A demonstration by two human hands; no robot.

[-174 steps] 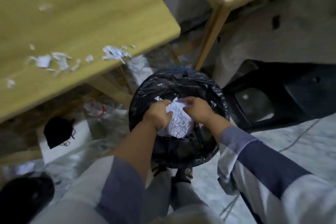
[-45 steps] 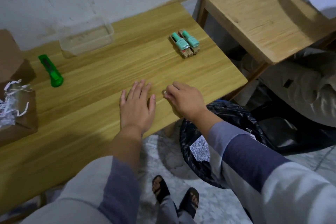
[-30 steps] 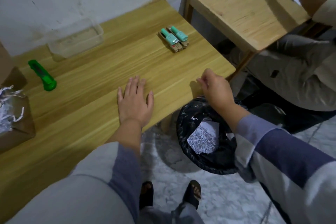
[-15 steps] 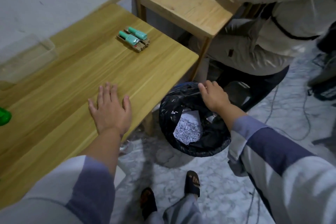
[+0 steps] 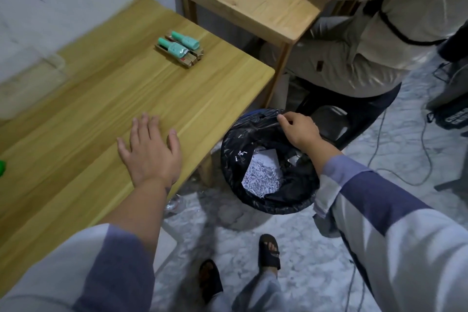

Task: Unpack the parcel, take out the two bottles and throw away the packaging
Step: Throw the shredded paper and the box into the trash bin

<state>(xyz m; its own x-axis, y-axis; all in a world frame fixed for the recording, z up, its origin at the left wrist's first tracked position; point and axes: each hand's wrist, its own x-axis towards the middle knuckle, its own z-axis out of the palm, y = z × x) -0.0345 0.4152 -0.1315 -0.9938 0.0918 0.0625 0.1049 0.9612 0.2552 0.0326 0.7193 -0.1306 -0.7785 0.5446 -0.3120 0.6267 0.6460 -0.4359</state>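
Note:
Two small teal-capped bottles (image 5: 180, 49) lie side by side near the far right corner of the wooden table (image 5: 106, 99). My left hand (image 5: 151, 149) rests flat on the table near its front edge, fingers spread, holding nothing. My right hand (image 5: 298, 129) hovers over the far rim of the black-lined trash bin (image 5: 230, 159) on the floor, fingers curled and pinched; whether it grips the liner is unclear. White shredded paper packaging (image 5: 262, 175) lies inside the bin.
A second wooden table (image 5: 248, 0) stands behind, with another person (image 5: 367, 23) seated at it. A clear plastic container (image 5: 30, 78) sits at the table's left. Cables (image 5: 405, 159) run across the marble floor at right. My sandalled feet (image 5: 268, 253) are below.
My view swung right, so the cardboard box and green cutter left the frame. My right hand moved off the table's edge to the bin's far rim. My left hand stayed flat.

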